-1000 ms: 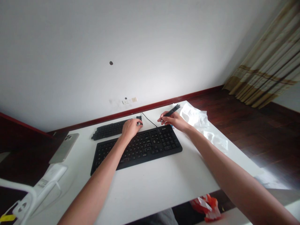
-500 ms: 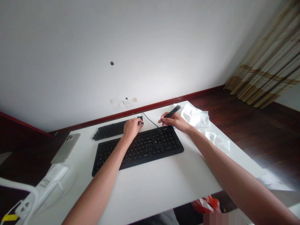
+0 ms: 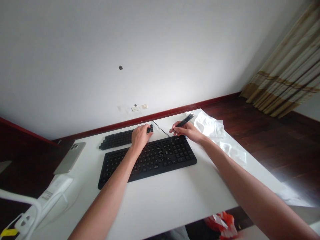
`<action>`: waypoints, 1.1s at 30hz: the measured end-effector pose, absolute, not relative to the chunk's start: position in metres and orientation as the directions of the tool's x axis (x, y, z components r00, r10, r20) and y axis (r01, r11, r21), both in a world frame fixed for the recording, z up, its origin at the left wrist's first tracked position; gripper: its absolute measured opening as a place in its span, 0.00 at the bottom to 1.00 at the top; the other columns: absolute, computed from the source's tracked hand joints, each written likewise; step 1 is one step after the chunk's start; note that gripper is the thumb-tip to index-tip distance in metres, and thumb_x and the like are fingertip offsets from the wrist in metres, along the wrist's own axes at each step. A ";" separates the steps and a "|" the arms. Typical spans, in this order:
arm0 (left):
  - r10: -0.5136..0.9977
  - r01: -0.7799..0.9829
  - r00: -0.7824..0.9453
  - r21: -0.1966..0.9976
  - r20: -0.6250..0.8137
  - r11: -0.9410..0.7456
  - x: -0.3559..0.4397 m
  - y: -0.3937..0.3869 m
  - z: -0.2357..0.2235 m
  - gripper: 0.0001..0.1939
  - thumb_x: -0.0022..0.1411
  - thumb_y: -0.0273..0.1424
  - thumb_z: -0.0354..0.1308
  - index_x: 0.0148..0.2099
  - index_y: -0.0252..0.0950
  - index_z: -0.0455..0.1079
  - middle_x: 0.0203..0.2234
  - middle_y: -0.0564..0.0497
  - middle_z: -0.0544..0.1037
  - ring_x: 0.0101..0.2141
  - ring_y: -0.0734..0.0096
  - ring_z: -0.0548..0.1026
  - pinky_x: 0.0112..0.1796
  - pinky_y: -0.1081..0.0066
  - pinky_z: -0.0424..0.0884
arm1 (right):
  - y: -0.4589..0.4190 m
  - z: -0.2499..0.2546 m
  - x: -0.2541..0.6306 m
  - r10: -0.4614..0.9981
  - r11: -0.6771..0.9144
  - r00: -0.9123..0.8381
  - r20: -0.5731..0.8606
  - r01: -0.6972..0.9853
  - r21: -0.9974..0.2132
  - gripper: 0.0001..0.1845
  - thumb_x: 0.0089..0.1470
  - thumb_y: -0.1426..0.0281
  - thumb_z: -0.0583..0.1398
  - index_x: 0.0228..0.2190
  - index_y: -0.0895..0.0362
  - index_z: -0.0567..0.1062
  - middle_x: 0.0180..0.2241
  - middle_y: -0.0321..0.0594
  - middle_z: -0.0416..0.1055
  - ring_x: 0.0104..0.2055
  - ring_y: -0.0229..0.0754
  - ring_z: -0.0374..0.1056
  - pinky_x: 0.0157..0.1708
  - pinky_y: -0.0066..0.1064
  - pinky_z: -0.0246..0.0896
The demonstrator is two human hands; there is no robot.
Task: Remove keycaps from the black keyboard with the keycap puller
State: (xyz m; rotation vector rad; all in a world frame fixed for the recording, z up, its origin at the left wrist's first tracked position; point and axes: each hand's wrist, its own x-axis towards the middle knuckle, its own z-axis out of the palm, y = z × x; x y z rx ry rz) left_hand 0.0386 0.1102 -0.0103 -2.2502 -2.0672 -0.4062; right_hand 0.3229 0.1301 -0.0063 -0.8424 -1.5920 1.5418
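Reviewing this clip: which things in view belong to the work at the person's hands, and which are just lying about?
Seem to belong:
- black keyboard in front
- black keyed strip behind it, by the left hand
- black pen-like tool, held in the right hand

Apparently just lying about:
- phone
- white power strip
- crumpled white sheets
- red-and-white bag, below the table edge

Pale wall (image 3: 180, 50), dark wooden floor (image 3: 262, 146)
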 end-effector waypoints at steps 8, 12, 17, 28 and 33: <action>0.964 0.994 0.068 0.064 0.255 -0.087 0.028 0.107 -0.011 0.14 0.69 0.39 0.66 0.54 0.41 0.76 0.48 0.45 0.81 0.50 0.54 0.77 0.51 0.63 0.69 | 0.130 -0.007 0.323 0.858 0.060 -0.509 0.073 -0.041 -0.997 0.18 0.58 0.56 0.70 0.40 0.56 0.78 0.44 0.47 0.84 0.37 0.43 0.77 0.36 0.34 0.70; 0.971 0.996 0.073 0.037 0.227 -0.084 0.027 0.112 -0.009 0.17 0.69 0.41 0.66 0.56 0.40 0.77 0.47 0.44 0.80 0.50 0.54 0.76 0.51 0.64 0.69 | 0.130 -0.006 0.323 0.851 0.068 -0.520 0.078 -0.037 -0.997 0.16 0.58 0.57 0.70 0.40 0.56 0.78 0.43 0.46 0.84 0.37 0.43 0.77 0.36 0.33 0.69; 0.974 0.995 0.098 -0.011 0.203 -0.097 0.025 0.119 -0.009 0.17 0.68 0.45 0.67 0.52 0.40 0.81 0.44 0.45 0.80 0.48 0.54 0.77 0.50 0.63 0.69 | 0.129 -0.004 0.323 0.853 0.071 -0.516 0.079 -0.035 -0.997 0.15 0.58 0.58 0.70 0.39 0.56 0.78 0.43 0.46 0.84 0.37 0.43 0.77 0.36 0.33 0.69; 0.978 0.992 0.123 -0.008 0.171 -0.124 0.023 0.119 -0.004 0.18 0.66 0.48 0.68 0.49 0.41 0.83 0.42 0.44 0.81 0.47 0.53 0.78 0.49 0.62 0.69 | 0.126 0.000 0.321 0.848 0.082 -0.522 0.085 -0.028 -0.996 0.16 0.57 0.57 0.70 0.38 0.56 0.79 0.42 0.46 0.84 0.37 0.43 0.77 0.36 0.33 0.69; 0.975 0.990 0.135 0.010 0.175 -0.139 0.023 0.118 -0.005 0.16 0.66 0.46 0.68 0.47 0.40 0.84 0.42 0.44 0.82 0.47 0.53 0.77 0.49 0.61 0.68 | 0.126 0.002 0.321 0.849 0.087 -0.522 0.084 -0.018 -0.996 0.17 0.57 0.56 0.70 0.38 0.56 0.79 0.42 0.46 0.84 0.37 0.43 0.77 0.36 0.33 0.69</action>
